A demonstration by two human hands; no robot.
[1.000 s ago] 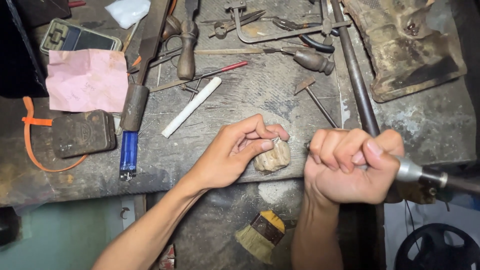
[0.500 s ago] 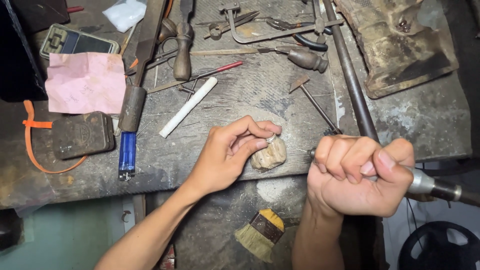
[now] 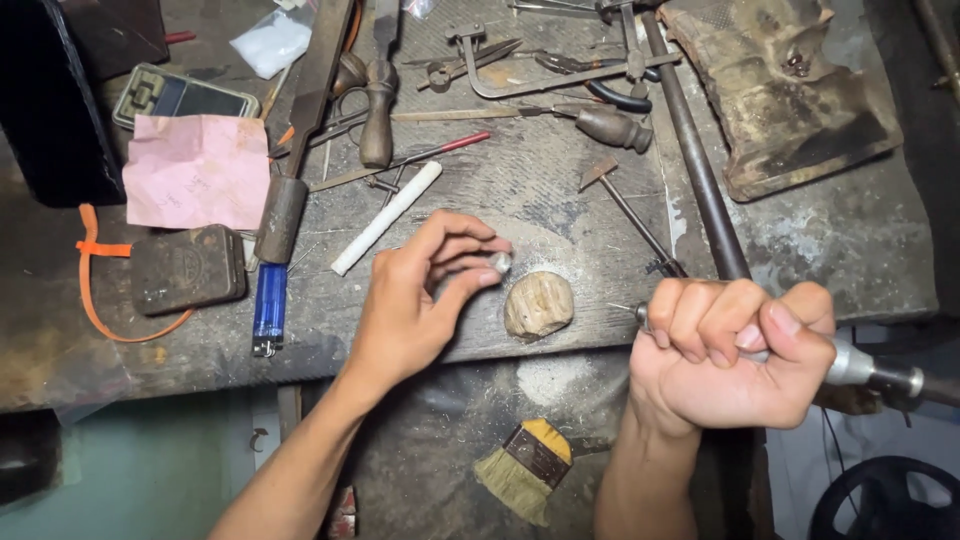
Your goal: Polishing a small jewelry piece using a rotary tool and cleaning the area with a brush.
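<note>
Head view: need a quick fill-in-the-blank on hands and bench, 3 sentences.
1. The left hand pinches a small silvery piece between thumb and ____.
2. The right hand is closed in a ____ around a metal handpiece.
3. The blue lighter lies just right of a dark ____ on the bench.

Missing words: fingers; fist; tin

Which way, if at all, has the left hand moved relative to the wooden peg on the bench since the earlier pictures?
Yes. The left hand, pinching a small shiny piece, has lifted off the wooden peg and now sits to its left, apart.
</note>
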